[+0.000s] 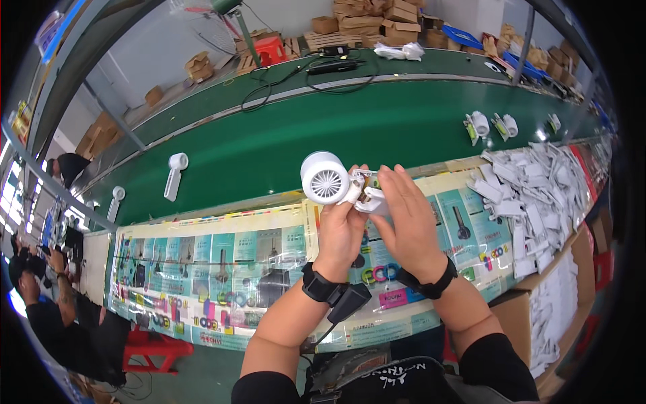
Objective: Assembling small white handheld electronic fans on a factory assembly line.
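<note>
A white handheld fan (326, 180) with a round slotted head is held above the table in front of me. My left hand (342, 232) is closed around the fan's neck and the inner part of its handle. The handle stands apart, with a bit of green showing inside it. My right hand (410, 225) is at the handle, fingers long and together, thumb below, with a white handle cover (372, 201) between thumb and fingers. Its palm side is partly hidden. Dark straps circle both wrists, and a black box hangs by the left one.
A green conveyor belt (269, 158) runs across, carrying white fans (176, 176) at left and fan heads with green parts (479, 126) at right. White handle covers (538, 195) are piled on the table's right, above a carton (568, 303). Another person (67, 323) sits at left near a red stool (156, 348).
</note>
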The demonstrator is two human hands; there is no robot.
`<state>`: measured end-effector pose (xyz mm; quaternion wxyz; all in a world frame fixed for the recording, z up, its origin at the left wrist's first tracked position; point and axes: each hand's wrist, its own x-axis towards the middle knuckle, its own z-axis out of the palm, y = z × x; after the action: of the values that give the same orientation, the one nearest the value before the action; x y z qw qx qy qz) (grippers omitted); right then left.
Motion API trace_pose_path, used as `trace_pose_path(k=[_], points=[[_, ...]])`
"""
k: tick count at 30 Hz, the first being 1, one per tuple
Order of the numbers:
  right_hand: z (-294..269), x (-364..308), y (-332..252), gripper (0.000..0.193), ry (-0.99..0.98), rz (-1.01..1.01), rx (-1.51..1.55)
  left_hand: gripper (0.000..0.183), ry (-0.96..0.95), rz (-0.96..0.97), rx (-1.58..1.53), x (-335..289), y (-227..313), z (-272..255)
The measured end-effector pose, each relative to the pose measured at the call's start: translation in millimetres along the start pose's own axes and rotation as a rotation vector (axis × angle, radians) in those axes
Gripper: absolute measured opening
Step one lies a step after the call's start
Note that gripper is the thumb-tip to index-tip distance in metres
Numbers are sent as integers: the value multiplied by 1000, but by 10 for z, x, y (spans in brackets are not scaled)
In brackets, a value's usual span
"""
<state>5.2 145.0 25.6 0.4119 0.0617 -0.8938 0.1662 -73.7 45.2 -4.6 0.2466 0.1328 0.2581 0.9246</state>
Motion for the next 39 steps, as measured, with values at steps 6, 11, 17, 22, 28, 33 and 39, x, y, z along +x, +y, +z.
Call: trace_pose_path(k=[6, 11, 17, 22, 28, 33, 39], points=[[186, -101, 31, 62, -177, 91, 38, 33, -47, 96, 134, -15, -82, -256], [56, -154, 3, 57, -102, 152, 134, 29, -85, 150, 343, -135, -221, -145], [292, -304, 68, 53, -130, 214, 177, 29, -36, 307, 531, -243, -67, -91], [204, -383, 629, 51, -161, 509, 740, 20, 11, 358, 409, -251, 250, 192], [265, -454, 440, 50, 101, 891, 820, 21, 5, 416, 335, -239, 112, 215], [166, -525, 493, 43, 335, 303, 804, 27, -77, 267, 212, -320, 60, 296], [502, -428, 497, 40, 162, 893, 849, 32, 93, 257, 249, -119, -63, -6]])
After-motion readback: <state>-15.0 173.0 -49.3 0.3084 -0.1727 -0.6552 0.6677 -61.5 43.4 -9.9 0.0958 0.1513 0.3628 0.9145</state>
